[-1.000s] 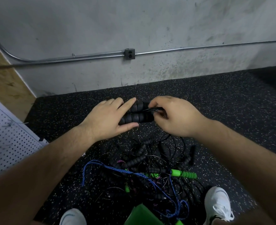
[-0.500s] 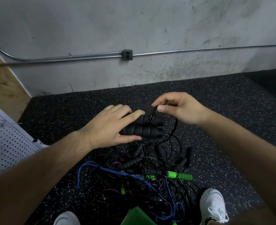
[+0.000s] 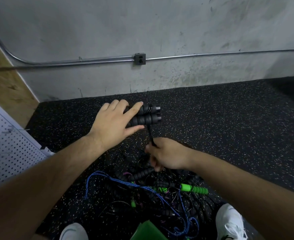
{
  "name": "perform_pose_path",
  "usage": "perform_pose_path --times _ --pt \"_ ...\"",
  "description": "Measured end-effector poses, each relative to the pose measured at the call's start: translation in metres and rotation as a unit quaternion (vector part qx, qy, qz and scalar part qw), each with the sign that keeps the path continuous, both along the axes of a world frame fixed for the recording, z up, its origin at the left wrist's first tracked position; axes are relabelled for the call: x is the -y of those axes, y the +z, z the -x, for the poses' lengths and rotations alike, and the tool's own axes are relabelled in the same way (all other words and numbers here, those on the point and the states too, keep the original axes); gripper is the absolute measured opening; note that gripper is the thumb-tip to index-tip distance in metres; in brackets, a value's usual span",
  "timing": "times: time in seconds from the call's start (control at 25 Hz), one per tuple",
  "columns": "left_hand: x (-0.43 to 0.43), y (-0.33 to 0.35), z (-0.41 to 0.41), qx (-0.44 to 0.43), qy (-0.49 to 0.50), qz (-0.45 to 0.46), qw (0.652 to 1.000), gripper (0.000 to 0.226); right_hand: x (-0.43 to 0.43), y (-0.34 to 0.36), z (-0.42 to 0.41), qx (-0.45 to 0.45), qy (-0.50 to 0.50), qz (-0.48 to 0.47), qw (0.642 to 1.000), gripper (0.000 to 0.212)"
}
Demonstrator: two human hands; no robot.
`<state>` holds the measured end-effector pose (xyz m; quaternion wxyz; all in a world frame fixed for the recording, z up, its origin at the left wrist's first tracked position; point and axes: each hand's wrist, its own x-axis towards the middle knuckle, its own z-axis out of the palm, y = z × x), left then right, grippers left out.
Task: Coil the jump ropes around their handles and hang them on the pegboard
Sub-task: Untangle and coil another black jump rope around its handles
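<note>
I am holding the two black foam handles [image 3: 147,116] side by side above the speckled rubber floor [image 3: 229,127], my left hand [image 3: 115,125] gripping them with fingers lying over the top and thumb underneath. A few turns of black cord [image 3: 151,135] are sitting around the handles, and the cord is running taut down to my right hand [image 3: 168,156], which is pinching it in curled fingers. Below my hands the tangle of jump ropes [image 3: 142,177] is lying on the floor, with a green handle [image 3: 194,188] and a blue rope [image 3: 108,179] showing. The white pegboard [image 3: 7,146] is leaning at far left
</note>
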<state>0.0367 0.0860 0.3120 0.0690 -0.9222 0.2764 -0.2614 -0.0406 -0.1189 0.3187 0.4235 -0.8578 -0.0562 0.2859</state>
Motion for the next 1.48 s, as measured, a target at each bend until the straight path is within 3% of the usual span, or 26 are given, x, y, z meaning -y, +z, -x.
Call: perform_pose_path --times 0.08,0.12,0.28,0.4,0.52,0.68,0.76,0.92,1.12,1.28,1.4,1.48 --pt "-0.008 -0.001 -0.006 -0.009 0.022 -0.007 1.0 0.075 0.0 0.011 0.007 0.004 0.04 0.048 0.998 0.031" --pt "-0.011 -0.002 -0.009 -0.01 0.026 -0.016 0.999 0.074 0.002 0.019 0.01 0.048 0.057 0.103 0.992 0.031" --pt "-0.012 -0.002 -0.011 -0.027 0.008 -0.032 0.999 0.076 0.014 0.066 0.023 0.309 0.1 0.303 0.896 0.024" --pt "-0.005 -0.003 -0.005 -0.035 -0.068 -0.045 0.996 0.076 0.029 0.084 0.013 0.426 0.078 0.325 0.841 0.024" --pt "0.003 -0.001 0.007 -0.057 -0.163 -0.05 0.984 0.072 0.05 0.075 -0.01 0.471 0.05 0.262 0.841 0.024" --pt "0.014 0.001 0.027 -0.087 -0.219 -0.02 0.972 0.071 0.075 0.056 -0.033 0.371 0.021 0.174 0.912 0.015" --pt "0.019 0.004 0.034 -0.095 -0.226 0.019 0.969 0.073 0.08 0.047 -0.041 0.288 -0.009 0.078 0.954 0.013" --pt "0.025 0.012 0.035 -0.066 -0.193 0.096 0.974 0.078 0.073 0.021 -0.038 0.155 -0.062 -0.091 0.982 0.019" --pt "0.021 0.021 0.019 -0.021 -0.07 0.101 0.992 0.078 0.024 -0.002 -0.01 0.107 -0.019 -0.022 0.994 0.029" --pt "0.004 0.017 0.0 -0.022 -0.001 0.045 0.999 0.078 0.002 0.013 0.006 0.071 0.007 0.022 0.997 0.029" --pt "-0.003 0.01 -0.005 -0.035 0.001 0.016 0.999 0.077 0.004 0.045 0.014 0.153 0.06 0.149 0.975 0.031" --pt "0.003 0.009 -0.003 -0.038 -0.014 0.013 0.999 0.076 0.013 0.068 0.017 0.15 0.091 0.177 0.969 0.03"
